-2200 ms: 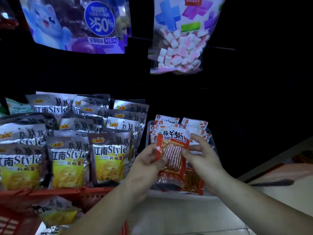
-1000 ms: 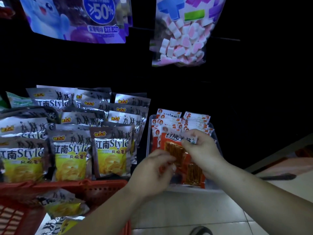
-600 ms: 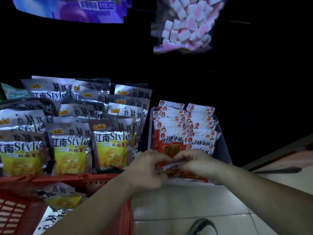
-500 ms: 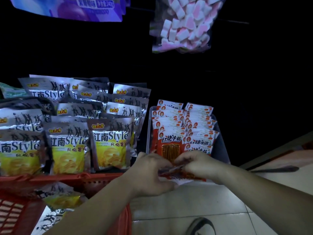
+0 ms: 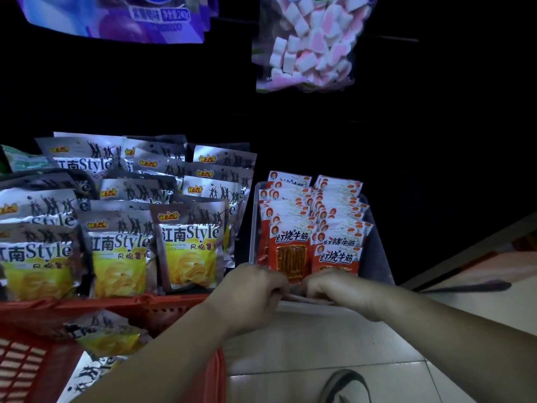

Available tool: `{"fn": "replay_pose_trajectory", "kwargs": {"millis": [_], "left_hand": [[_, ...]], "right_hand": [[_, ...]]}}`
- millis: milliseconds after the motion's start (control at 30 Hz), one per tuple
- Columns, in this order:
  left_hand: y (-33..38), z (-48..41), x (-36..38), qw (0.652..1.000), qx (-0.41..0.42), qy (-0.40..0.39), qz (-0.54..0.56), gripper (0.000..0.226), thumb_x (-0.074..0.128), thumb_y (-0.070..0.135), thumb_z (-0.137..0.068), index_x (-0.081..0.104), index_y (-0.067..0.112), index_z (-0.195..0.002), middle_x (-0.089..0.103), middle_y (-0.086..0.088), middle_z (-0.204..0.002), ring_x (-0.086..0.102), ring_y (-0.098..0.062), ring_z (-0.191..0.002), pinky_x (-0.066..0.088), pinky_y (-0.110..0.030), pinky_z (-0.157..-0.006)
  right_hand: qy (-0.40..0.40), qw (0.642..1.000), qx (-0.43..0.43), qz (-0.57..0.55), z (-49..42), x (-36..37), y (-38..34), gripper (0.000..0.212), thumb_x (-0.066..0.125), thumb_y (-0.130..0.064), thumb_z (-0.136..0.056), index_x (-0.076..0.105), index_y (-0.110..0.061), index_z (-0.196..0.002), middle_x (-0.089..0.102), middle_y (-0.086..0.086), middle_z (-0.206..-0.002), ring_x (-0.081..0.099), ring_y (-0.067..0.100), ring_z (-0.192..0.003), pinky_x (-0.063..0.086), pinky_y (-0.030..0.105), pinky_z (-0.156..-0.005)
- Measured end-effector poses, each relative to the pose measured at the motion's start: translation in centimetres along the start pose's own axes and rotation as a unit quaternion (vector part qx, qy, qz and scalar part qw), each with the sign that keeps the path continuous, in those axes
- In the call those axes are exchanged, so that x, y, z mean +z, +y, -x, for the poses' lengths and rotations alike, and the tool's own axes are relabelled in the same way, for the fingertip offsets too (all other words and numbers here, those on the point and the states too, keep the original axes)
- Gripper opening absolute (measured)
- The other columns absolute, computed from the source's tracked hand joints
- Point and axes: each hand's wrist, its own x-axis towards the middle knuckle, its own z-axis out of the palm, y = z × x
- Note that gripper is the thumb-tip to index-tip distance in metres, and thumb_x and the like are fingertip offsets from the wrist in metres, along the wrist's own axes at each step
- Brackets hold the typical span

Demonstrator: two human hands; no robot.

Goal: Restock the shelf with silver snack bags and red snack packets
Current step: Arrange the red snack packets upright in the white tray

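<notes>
A marshmallow bag [image 5: 308,45] hangs right of a purple bag [image 5: 139,21]; below, a red basket [image 5: 162,314].

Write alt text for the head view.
The left hand and right hand pinch a red snack packet lying flat at the front of a clear tray of upright red packets. Silver snack bags stand in rows to its left, behind a red basket.

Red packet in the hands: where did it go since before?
The left hand and right hand lowered the red packet from upright to flat at the front edge of the clear tray, still gripping it. The silver bags and red basket stayed put.
</notes>
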Motion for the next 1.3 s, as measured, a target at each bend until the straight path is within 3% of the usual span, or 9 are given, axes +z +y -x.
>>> {"fn": "replay_pose_trajectory", "kwargs": {"millis": [133, 267, 433, 567, 767, 900, 1000, 1200, 1300], "left_hand": [[0.2, 0.7, -0.3, 1.000, 0.010, -0.019, 0.003, 0.038, 0.051, 0.047, -0.083, 0.072, 0.029, -0.109, 0.074, 0.006, -0.098, 0.067, -0.013, -0.092, 0.054, -0.031, -0.079], [1.1, 0.3, 0.2, 0.999, -0.016, 0.012, 0.048, 0.039, 0.048, 0.056, -0.094, 0.072, 0.030, -0.110, 0.070, 0.008, -0.093, 0.063, -0.008, -0.086, 0.053, -0.033, -0.074], [1.7, -1.0, 0.0, 0.990, -0.060, -0.012, 0.126, 0.042, 0.050, 0.065, -0.087, 0.072, 0.034, -0.106, 0.072, 0.008, -0.086, 0.066, -0.005, -0.079, 0.054, -0.029, -0.072], [1.7, -1.3, 0.4, 0.992, -0.049, -0.090, 0.070, 0.037, 0.057, 0.055, -0.085, 0.070, 0.037, -0.115, 0.074, 0.011, -0.106, 0.067, -0.006, -0.096, 0.056, -0.029, -0.083], [0.0, -1.4, -0.6, 0.990, -0.055, -0.121, 0.038, 0.033, 0.050, 0.027, -0.081, 0.071, 0.030, -0.106, 0.074, 0.007, -0.104, 0.067, -0.015, -0.097, 0.056, -0.034, -0.085], [0.3, -1.0, -0.3, 0.995, -0.032, -0.098, 0.003, 0.046, 0.048, 0.052, -0.078, 0.065, 0.034, -0.117, 0.072, 0.007, -0.109, 0.066, -0.016, -0.102, 0.056, -0.034, -0.084], [0.8, -0.8, 0.2, 0.997, -0.030, -0.072, 0.014, 0.045, 0.049, 0.051, -0.083, 0.064, 0.035, -0.123, 0.072, 0.007, -0.113, 0.066, -0.016, -0.104, 0.056, -0.033, -0.082], [-0.1, -1.4, 0.0, 0.993, -0.056, -0.034, 0.096, 0.014, 0.069, 0.026, -0.086, 0.073, 0.029, -0.100, 0.071, 0.012, -0.097, 0.065, -0.007, -0.090, 0.055, -0.034, -0.080], [0.1, -1.5, -0.5, 0.986, -0.093, 0.005, 0.141, 0.022, 0.072, 0.020, -0.090, 0.076, 0.030, -0.110, 0.074, 0.013, -0.102, 0.067, -0.004, -0.095, 0.055, -0.026, -0.085]], "right_hand": [[-0.009, 1.000, -0.010, 0.005, 0.2, -0.2, -0.6, 0.035, 0.074, -0.040, -0.078, 0.079, -0.011, -0.095, 0.076, 0.000, -0.090, 0.068, 0.017, -0.088, 0.046, 0.032, -0.083], [0.006, 1.000, -0.013, -0.009, 0.8, -0.8, -0.4, 0.053, 0.065, -0.072, -0.079, 0.081, -0.027, -0.103, 0.078, -0.009, -0.109, 0.069, 0.012, -0.110, 0.047, 0.036, -0.109], [0.041, 0.999, -0.013, 0.014, 0.9, -1.1, -0.6, 0.049, 0.059, -0.071, -0.087, 0.080, -0.029, -0.100, 0.078, 0.001, -0.108, 0.070, 0.022, -0.109, 0.049, 0.037, -0.107], [0.051, 0.996, 0.030, 0.073, 0.4, -0.4, -1.0, 0.062, 0.041, -0.072, -0.097, 0.077, -0.024, -0.115, 0.073, -0.003, -0.120, 0.067, 0.015, -0.111, 0.049, 0.037, -0.107], [0.046, 0.997, 0.043, 0.050, -0.5, 0.0, -0.5, 0.052, 0.050, -0.065, -0.097, 0.079, -0.022, -0.106, 0.076, -0.004, -0.109, 0.069, 0.014, -0.103, 0.053, 0.034, -0.097], [0.050, 0.998, 0.035, -0.014, -0.4, -0.5, -0.5, 0.027, 0.054, -0.039, -0.104, 0.074, -0.022, -0.103, 0.075, -0.001, -0.098, 0.068, 0.016, -0.081, 0.045, 0.024, -0.069], [0.041, 0.997, 0.045, -0.055, -0.3, -0.6, -0.7, 0.023, 0.049, -0.023, -0.105, 0.070, -0.027, -0.114, 0.075, 0.004, -0.111, 0.072, 0.020, -0.086, 0.049, 0.028, -0.074], [0.040, 0.990, 0.031, -0.133, 0.3, -1.4, -0.9, 0.036, 0.043, 0.007, -0.097, 0.071, -0.009, -0.112, 0.077, 0.020, -0.098, 0.077, 0.027, -0.079, 0.062, 0.031, -0.070], [0.049, 0.995, 0.022, -0.088, 0.5, -1.8, -0.3, 0.049, 0.043, 0.018, -0.085, 0.075, -0.014, -0.105, 0.078, 0.016, -0.097, 0.077, 0.033, -0.088, 0.061, 0.037, -0.079]]}}
